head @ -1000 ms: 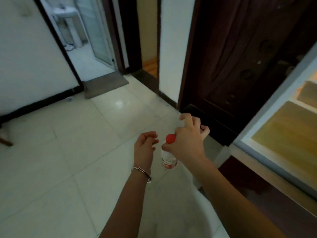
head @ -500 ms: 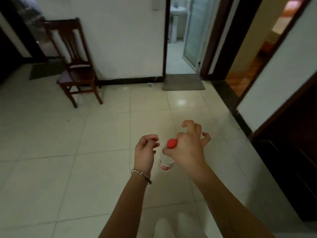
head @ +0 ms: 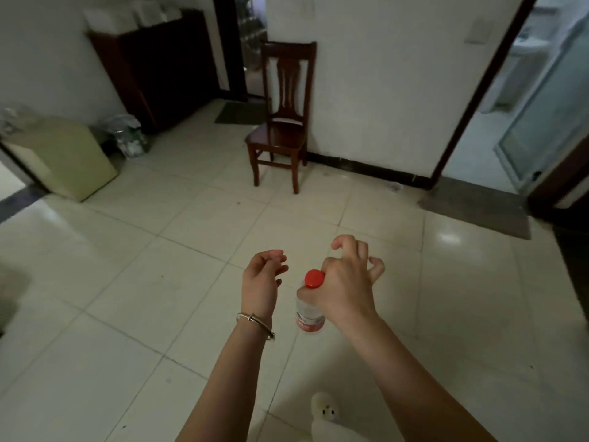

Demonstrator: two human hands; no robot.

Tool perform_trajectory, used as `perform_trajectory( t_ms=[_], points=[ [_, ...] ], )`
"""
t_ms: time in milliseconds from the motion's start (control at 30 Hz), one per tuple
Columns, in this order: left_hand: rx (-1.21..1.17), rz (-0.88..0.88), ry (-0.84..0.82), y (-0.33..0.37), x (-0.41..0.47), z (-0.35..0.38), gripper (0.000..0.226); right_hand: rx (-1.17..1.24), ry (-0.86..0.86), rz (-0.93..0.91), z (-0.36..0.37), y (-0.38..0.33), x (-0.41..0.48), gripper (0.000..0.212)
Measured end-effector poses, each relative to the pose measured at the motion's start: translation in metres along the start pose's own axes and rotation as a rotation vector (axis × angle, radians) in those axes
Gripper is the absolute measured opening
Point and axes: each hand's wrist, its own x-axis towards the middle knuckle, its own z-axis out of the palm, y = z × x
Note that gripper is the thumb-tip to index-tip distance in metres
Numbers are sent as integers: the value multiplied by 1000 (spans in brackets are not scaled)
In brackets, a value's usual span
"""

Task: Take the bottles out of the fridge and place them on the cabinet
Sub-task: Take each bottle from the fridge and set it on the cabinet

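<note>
A clear plastic bottle (head: pixel 308 315) with a red cap and a red label hangs upright from my right hand (head: pixel 345 288), which pinches its neck just below the cap while the other fingers curl loosely. My left hand (head: pixel 262 283) floats beside it to the left, empty, fingers half curled and apart, a metal bracelet on the wrist. A dark wooden cabinet (head: pixel 159 68) with white bags on top stands against the far left wall. The fridge is out of view.
A dark wooden chair (head: pixel 280 129) stands ahead by the white wall. A pale green box (head: pixel 60 154) and a bin (head: pixel 127 138) sit at left. A doorway with a grey mat (head: pixel 475 207) opens at right. My slippered foot (head: pixel 325 409) shows below.
The view has swung left: the dark door and fridge edge are gone, and the chair, cabinet and green box have come into sight. Both hands keep the same pose, bottle still held.
</note>
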Motion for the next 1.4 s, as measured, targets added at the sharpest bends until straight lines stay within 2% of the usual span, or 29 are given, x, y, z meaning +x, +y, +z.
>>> perform_trajectory(
  t_ms=[233, 533, 767, 1100, 1400],
  points=[
    [-99, 23, 213, 19, 62, 15, 25, 11, -26, -217, 4, -9, 88, 32],
    [-132, 12, 363, 31, 133, -15, 22, -9, -122, -333, 36, -60, 173, 31],
    [-157, 18, 380, 64, 230, -71, 23, -12, -167, -373, 76, -141, 239, 30],
    [-141, 71, 353, 136, 359, -171, 21, 4, -137, -366, 117, -288, 344, 31],
    [-165, 46, 442, 168, 461, -231, 24, 53, -164, -392, 160, -380, 446, 31]
  ],
)
